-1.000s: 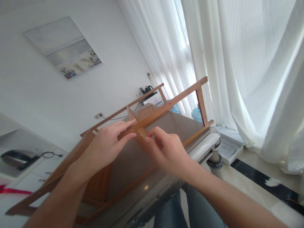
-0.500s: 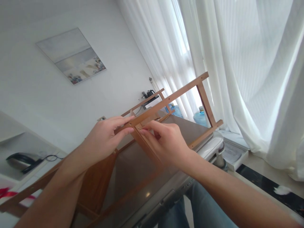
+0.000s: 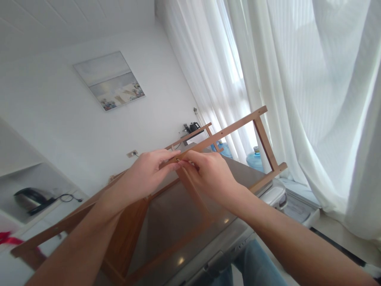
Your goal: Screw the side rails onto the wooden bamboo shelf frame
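Observation:
A brown wooden frame of thin rails and cross pieces stands on a grey glossy table top, leaning up to the right. My left hand grips the upper rail near its middle, fingers wrapped over it. My right hand is closed in a pinch against the same rail, right beside the left fingertips, at a small hole in the wood. What the pinch holds is too small to make out. A slanted wooden slat runs down under my right hand.
White curtains fill the right side. Blue water bottles stand on the floor behind the frame. A kettle with a cord sits on a white counter at left. A picture hangs on the wall.
The view has tilted upward and the frame has risen slightly. My right hand has moved up from the slat to the upper rail, meeting my left fingertips.

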Demonstrator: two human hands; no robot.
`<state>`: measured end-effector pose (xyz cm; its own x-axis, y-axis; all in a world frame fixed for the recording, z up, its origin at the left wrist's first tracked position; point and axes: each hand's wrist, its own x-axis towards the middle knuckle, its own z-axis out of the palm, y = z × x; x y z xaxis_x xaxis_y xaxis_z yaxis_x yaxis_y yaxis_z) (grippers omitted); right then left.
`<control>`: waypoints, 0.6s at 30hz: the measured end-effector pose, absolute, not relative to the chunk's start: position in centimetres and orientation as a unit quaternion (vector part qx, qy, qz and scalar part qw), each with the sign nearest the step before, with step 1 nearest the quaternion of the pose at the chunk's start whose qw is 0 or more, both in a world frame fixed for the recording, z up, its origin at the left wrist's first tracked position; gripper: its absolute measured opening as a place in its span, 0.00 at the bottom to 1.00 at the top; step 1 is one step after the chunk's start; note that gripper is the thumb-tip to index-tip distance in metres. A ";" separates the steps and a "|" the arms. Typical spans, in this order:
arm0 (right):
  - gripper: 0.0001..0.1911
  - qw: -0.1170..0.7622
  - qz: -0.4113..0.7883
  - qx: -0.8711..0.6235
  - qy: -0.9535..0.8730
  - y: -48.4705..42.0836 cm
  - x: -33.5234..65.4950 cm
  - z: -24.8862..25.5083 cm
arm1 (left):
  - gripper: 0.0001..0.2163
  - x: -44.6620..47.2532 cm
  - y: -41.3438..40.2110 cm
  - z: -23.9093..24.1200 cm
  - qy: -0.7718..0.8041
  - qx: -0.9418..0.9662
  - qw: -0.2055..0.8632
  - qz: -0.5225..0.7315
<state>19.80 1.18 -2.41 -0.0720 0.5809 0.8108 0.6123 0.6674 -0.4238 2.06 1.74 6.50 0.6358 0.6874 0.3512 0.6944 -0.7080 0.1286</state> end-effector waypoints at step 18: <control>0.05 0.497 -0.016 -0.478 -0.724 0.5 19.8 -1.4 | 0.15 2.6 0.9 5.3 -0.357 -0.916 0.023 -0.183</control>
<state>19.83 0.49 -1.42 -0.0476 0.6766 0.7348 0.7082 0.5416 -0.4529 2.61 0.94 5.27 0.6783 0.6451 0.3519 0.6621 -0.7442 0.0881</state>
